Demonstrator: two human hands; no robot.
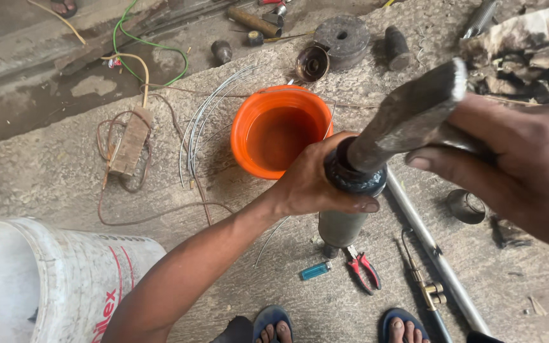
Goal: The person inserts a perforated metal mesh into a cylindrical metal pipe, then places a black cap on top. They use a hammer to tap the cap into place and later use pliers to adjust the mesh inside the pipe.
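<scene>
Nearest the camera, the right hand (516, 168) is closed around the grey metal hammer (408, 117), fingers curled tight on the part that runs back into the palm. The hammer's long axis slants from the hand at the right edge down and left, and its lower end sits right in the open top of the dark metal cylinder (347, 203); its flat upper end points up and right toward the camera.

The left hand (316, 184) is wrapped around the cylinder's dark top collar, thumb across the near side, fingers round the back, a firm grip. The cylinder stands upright on the concrete floor (65, 184), long axis vertical, open end up, just in front of the person's sandalled feet (338, 324).

On the floor by its base there's a blue lighter (316, 271), red-handled pliers (363, 267) just right of that, and a long steel pipe (436, 257) running diagonally from behind the cylinder toward the bottom right, with a brass-fitted torch (428, 289) beside it. A short metal ring (465, 206) lies under the right hand. Bottom left is a white plastic bucket (58, 279).

Just behind the left hand sits an orange tub (281, 130). Left of it are loose wire strands (201, 124) and a wooden block wrapped in cable (129, 143). Farthest back are round metal parts (341, 38) and a green wire (154, 44).
</scene>
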